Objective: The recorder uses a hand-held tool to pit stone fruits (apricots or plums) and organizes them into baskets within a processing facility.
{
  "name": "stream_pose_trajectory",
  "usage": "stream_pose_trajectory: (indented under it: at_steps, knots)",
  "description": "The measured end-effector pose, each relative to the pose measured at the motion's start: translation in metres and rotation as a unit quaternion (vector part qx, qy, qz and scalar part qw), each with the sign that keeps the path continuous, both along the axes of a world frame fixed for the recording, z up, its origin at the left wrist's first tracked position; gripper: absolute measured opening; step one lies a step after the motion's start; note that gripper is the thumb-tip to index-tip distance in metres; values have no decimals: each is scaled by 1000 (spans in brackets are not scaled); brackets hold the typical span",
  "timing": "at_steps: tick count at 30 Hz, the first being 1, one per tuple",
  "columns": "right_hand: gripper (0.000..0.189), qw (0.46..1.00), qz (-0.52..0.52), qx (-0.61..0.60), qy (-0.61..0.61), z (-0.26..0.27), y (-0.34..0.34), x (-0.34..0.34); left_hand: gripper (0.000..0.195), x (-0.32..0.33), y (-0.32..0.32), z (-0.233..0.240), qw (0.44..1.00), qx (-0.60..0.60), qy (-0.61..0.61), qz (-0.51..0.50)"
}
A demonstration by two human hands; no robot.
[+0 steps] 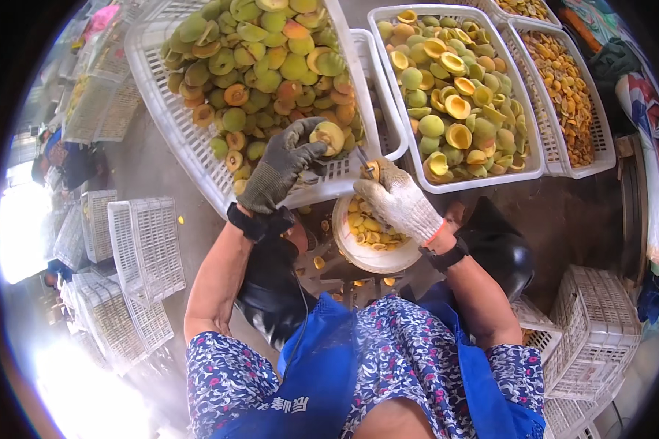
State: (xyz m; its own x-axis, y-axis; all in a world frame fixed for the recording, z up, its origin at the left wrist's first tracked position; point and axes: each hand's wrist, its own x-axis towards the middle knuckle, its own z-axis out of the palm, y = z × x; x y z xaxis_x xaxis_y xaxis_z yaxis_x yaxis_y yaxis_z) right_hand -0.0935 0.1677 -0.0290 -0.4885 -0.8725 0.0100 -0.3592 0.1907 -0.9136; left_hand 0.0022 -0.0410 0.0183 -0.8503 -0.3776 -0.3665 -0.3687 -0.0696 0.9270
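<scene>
My left hand, in a dark grey glove, holds a cut peach half with its face turned up. My right hand, in a white knitted glove, grips a small pitting tool whose metal tip points up toward the left hand. Tool and fruit are apart. Behind the left hand, a white plastic crate is heaped with green and reddish peaches, many of them cut. Below the right hand stands a white bucket with yellow pits or scraps in it.
Hollowed peach halves fill a second white crate. Farther right, another crate holds small orange-brown pieces. Stacked crates stand left and right. Several yellow scraps lie on the floor around the bucket.
</scene>
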Motion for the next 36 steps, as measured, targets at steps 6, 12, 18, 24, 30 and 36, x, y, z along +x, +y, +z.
stream_pose_trajectory:
  at_steps: [6, 12, 18, 24, 30, 36]
  knots:
    - [23, 937, 6, -66, 343, -4, 1, -2, 45, -7, 39, 1, 999, 38, 36, 9]
    - [27, 916, -16, -16, 401, -6, 4, 1, 49, -7, 53, -14, 996, 33, 86, 20]
    - [23, 909, -35, -40, 413, -4, -2, 2, 56, -7, 55, -24, 989, 43, 131, 47]
    - [22, 978, -40, -71, 191, -10, -5, 1, 59, -6, 52, -43, 966, 168, 167, 101]
    - [26, 956, -33, -71, 283, -9, -5, 1, 55, -9, 54, -44, 975, 114, 149, 119]
    - [29, 938, -28, -28, 344, -8, -3, 5, 50, -11, 58, -44, 949, 204, 178, 162]
